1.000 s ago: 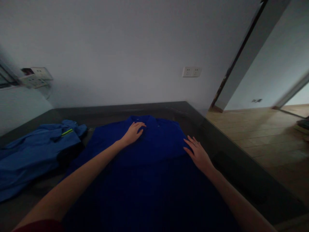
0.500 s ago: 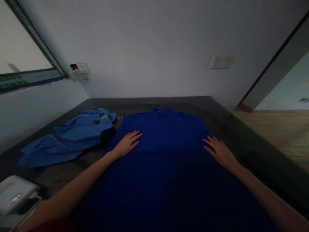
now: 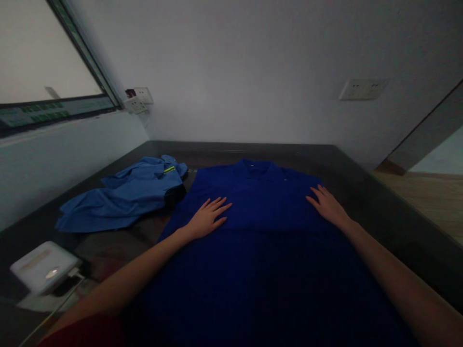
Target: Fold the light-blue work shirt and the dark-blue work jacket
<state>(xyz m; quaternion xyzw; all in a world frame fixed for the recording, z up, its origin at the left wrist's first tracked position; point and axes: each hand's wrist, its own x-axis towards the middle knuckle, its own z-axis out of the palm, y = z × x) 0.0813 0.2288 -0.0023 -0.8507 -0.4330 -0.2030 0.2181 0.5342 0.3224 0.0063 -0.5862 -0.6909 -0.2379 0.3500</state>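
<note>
A dark blue collared shirt (image 3: 249, 207) lies spread out in front of me, its collar toward the wall. My left hand (image 3: 208, 219) rests flat on the left part of the shirt with its fingers spread. At the shirt's right edge, near the shoulder, my right hand (image 3: 327, 206) lies with fingers stretched out on the cloth. Neither hand grips anything. The near part of the shirt is in deep shadow, so its lower edge cannot be made out.
A crumpled lighter blue garment (image 3: 126, 197) with a yellow-green stripe lies on the dark table (image 3: 318, 156) at the left. Nearer stands a white device (image 3: 47, 265) with a cable. Wall sockets (image 3: 363, 89) and a window (image 3: 43, 58) are beyond.
My right hand has moved up along the shirt's right edge toward the shoulder. My left hand stays flat on the cloth. The view has turned slightly left, showing more of the white device.
</note>
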